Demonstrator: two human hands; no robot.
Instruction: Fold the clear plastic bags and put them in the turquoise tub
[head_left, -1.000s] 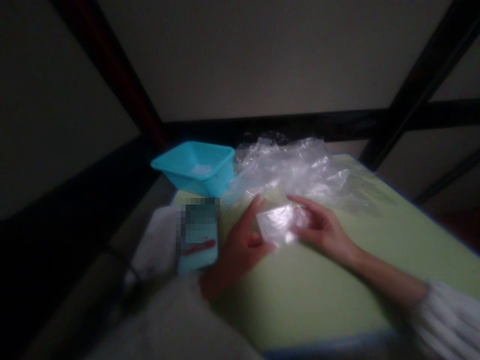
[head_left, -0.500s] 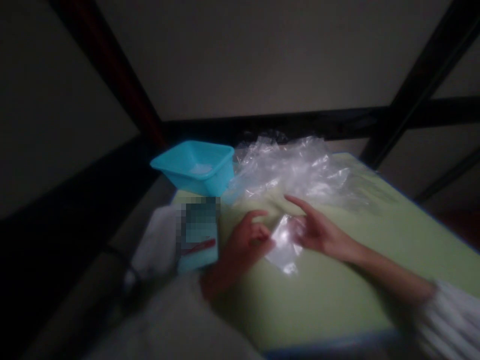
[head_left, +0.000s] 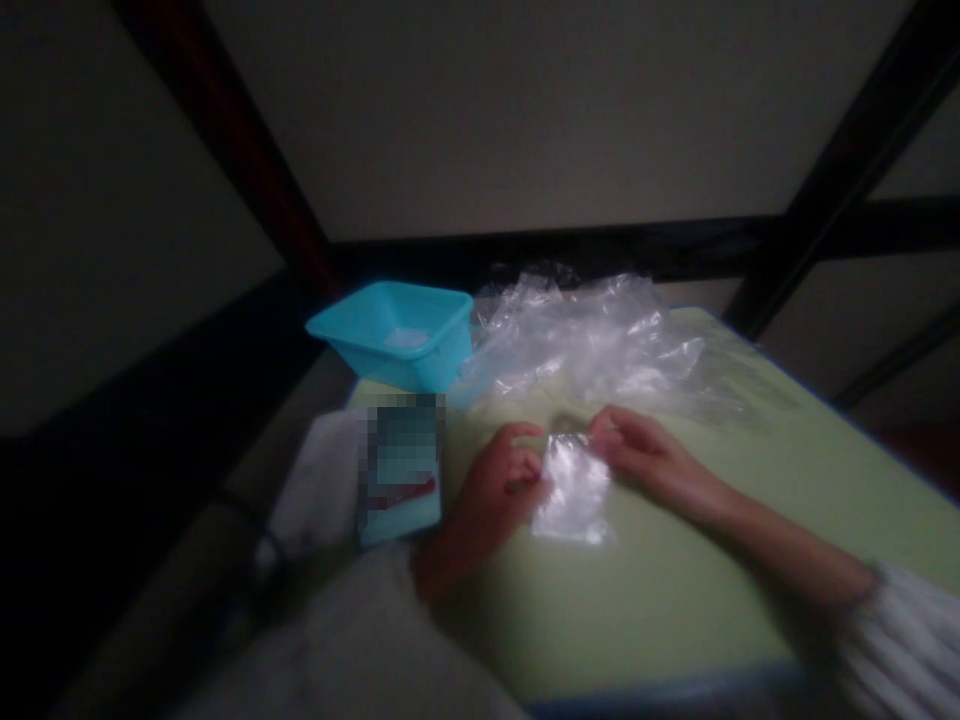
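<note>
A small clear plastic bag (head_left: 574, 492) hangs upright between my two hands, just above the pale green table top (head_left: 660, 590). My left hand (head_left: 491, 490) pinches its upper left corner with curled fingers. My right hand (head_left: 645, 460) pinches the upper right corner, fingers closed on the plastic. Behind them lies a crumpled heap of clear plastic bags (head_left: 600, 345).
A turquoise plastic tub (head_left: 394, 335) stands at the table's far left corner. A teal box with a red stripe (head_left: 401, 475) lies left of my left hand on white cloth (head_left: 315, 490). Dark bars of a frame (head_left: 825, 170) run behind the table.
The small bag was held flat and sideways between both hands; it now hangs vertically, pinched at its top corners. My right fingers, spread half a second ago, have closed.
</note>
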